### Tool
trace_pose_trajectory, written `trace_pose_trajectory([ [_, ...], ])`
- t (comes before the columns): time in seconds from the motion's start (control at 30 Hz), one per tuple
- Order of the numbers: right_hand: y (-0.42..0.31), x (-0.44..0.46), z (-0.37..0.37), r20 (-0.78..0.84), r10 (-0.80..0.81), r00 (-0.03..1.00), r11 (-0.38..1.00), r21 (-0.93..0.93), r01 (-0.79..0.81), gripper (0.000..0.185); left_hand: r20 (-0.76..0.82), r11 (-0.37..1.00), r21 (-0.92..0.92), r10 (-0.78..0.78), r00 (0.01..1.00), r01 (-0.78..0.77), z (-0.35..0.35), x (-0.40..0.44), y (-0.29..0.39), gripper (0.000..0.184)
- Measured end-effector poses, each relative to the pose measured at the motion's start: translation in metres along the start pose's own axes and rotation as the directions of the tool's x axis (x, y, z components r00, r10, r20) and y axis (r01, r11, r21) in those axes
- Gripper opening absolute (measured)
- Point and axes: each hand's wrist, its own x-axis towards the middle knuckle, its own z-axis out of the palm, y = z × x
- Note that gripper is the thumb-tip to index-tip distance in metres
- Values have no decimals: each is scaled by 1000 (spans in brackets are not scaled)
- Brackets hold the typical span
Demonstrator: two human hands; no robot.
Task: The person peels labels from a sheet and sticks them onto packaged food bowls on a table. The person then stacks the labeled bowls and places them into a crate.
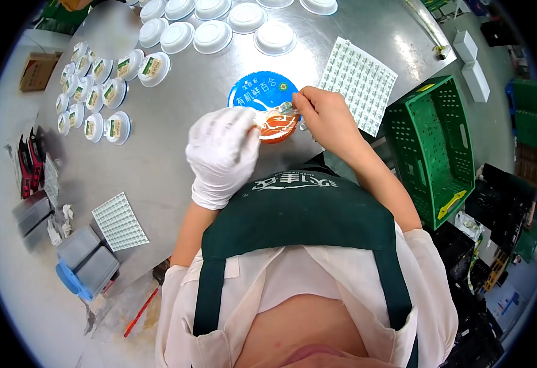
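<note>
A round tub with a blue and orange printed top lies on the steel table in front of me. My left hand, in a white glove, is closed at the tub's lower left edge, its fingertips on the printed top. Bare, my right hand pinches a small greenish label between thumb and finger, over the right part of the top. What lies under the left fingers is partly hidden. Just right of the tub is a sheet of small labels, passing behind my right hand.
White tubs stand upside down in rows at the back. Labelled tubs are grouped at the left. A second label sheet lies at lower left, near grey bins. The green crate stands right of the table.
</note>
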Motion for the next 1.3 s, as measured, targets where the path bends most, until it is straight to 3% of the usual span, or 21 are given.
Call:
trace_pose_trajectory([
  [0.03,-1,1,1,-12,-19,1000,997,-78,18,29,-8,1000,-6,-5,1000,5,3,0,-1,41],
  [0.13,-3,3,5,-15,-50,999,967,-251,44,28,75,979,-45,203,976,-200,18,1,3,35],
  [0.3,-14,3,7,34,-56,998,855,-514,65,25,79,973,-74,224,971,-218,42,-5,-7,35],
  [0.37,-20,1,4,94,-116,989,685,-713,148,24,84,971,-62,237,968,-232,42,-8,-8,38],
  [0.43,-27,6,-13,-78,-75,994,652,-758,-10,25,68,969,-65,241,968,-237,42,-7,-10,39],
  [0.47,-22,10,-22,-125,-91,988,688,-726,-29,28,58,967,-69,250,967,-246,42,-7,-10,40],
  [0.5,-22,14,-29,-105,-7,994,731,-679,-66,35,53,969,-64,243,969,-239,42,-8,-11,40],
  [0.57,-14,14,-25,-11,-23,1000,829,-559,13,42,21,963,-69,264,964,-262,45,-9,-12,42],
  [0.63,-18,15,-12,131,70,989,816,-578,19,46,-18,956,-114,271,962,-271,51,-16,-19,41],
  [0.83,3,24,1,124,26,992,816,-575,51,38,-87,961,-142,226,970,-237,51,-20,-15,36],
  [0.9,8,28,-11,175,160,971,906,-417,-74,38,-97,953,-180,229,969,-244,45,-17,-15,36],
  [0.93,13,28,-18,153,205,967,968,-181,-177,38,-77,948,-184,250,965,-260,36,-13,-14,42],
  [0.97,-5,28,-28,76,378,923,919,-154,-363,39,-73,949,-190,240,968,-250,28,-10,-16,42],
  [1.0,0,32,-42,28,381,924,915,-156,-372,39,-117,963,-135,219,969,-234,19,-9,-28,39],
  [1.03,32,35,-56,39,246,969,963,-127,-239,38,-161,971,-95,204,965,-221,13,-9,-41,35],
  [1.13,41,30,-81,15,428,903,882,211,-422,44,-281,982,188,27,959,28,-13,-12,-143,25],
  [1.17,53,27,-84,-23,419,908,867,308,-392,42,-267,962,202,-127,955,184,-20,-23,-187,24],
  [1.2,53,22,-86,-29,424,905,851,356,-388,42,-252,905,321,-201,947,278,-24,-37,-240,29],
  [1.23,53,19,-88,-38,430,902,832,405,-380,42,-351,904,316,-169,921,287,-25,-62,-305,29],
  [1.3,58,15,-85,-50,432,900,834,401,-378,41,-355,824,317,-356,864,470,-46,-92,-371,25],
])
